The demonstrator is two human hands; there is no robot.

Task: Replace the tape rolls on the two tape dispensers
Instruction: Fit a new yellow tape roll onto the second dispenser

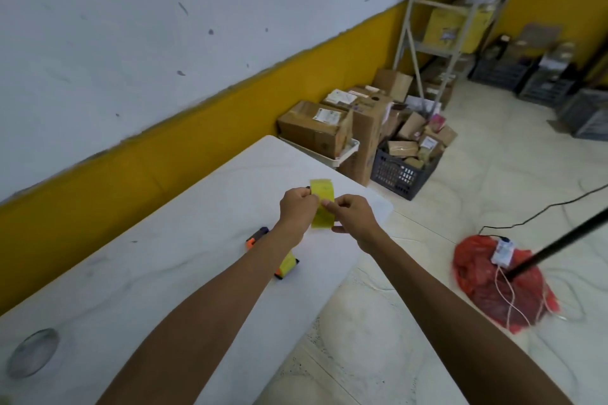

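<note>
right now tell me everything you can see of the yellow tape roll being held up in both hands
The translucent yellow tape roll is seen edge-on as a wide, glossy band, plastic-looking, with faint marks on its face. It is held upright in the air above the far part of the white table, touching nothing but the hands. The left hand grips its left side and the right hand pinches its front edge with fingertips. A small dark part shows at its upper left; what it is cannot be told.
</note>
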